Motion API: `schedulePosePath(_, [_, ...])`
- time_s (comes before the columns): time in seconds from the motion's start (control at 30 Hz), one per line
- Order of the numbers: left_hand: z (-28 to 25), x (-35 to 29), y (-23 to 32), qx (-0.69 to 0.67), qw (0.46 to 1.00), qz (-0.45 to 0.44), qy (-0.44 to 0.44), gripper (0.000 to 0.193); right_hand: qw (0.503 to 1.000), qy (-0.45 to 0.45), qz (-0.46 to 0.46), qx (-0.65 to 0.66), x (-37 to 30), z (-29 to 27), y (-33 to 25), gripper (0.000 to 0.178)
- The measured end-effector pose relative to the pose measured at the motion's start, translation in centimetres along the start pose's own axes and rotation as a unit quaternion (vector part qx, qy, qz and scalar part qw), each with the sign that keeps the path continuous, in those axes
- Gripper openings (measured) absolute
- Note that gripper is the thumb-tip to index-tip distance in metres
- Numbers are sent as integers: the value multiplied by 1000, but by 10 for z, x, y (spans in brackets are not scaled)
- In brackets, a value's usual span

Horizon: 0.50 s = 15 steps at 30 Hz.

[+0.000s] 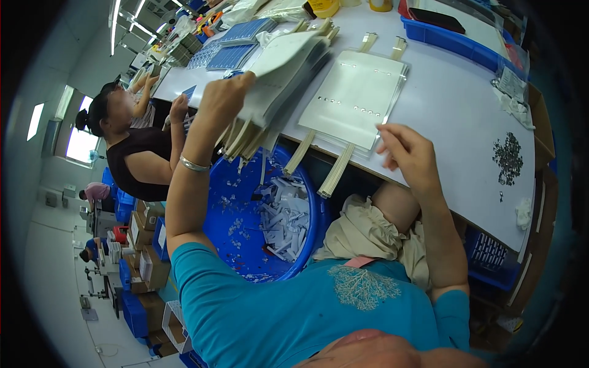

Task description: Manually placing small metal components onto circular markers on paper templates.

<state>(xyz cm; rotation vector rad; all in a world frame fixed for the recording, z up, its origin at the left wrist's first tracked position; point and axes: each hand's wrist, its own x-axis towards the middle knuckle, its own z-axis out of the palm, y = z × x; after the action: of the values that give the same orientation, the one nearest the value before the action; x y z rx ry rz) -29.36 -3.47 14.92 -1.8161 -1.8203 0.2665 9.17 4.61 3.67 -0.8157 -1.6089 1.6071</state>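
My left hand (226, 97), a silver bracelet at its wrist, is raised over a pile of pale, flat panels (273, 92). Its fingers are closed on the corner of the top panel, which looks bent and smeared by motion. Bundles of beige strips (244, 140) stick out from this pile. To the right lies a neat stack of pale sheets (356, 86) with small holes and clear edges, with beige strips (336, 172) jutting past the table edge. Beside that stack's near right corner, my right hand (410, 153) hovers with bent, parted fingers and holds nothing I can see.
Below the table edge stands a blue tub (230, 208) with white scraps. Small dark pieces (508, 158) lie at the table's right. A blue tray (451, 49) holding a dark phone-like slab (437, 19) is at the back. Another person (144, 147) works at left, near blue panels (236, 46).
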Motion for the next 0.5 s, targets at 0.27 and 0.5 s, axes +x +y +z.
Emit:
schedulePosePath(0.27, [-45,36,43,134,984,59,98,2,914,-91,167,358,143,123,-47,75])
schedulePosePath(0.5, [-103,-18,177,-161,964,77,195,40,958,-15,-67,278,115,57,-23,42])
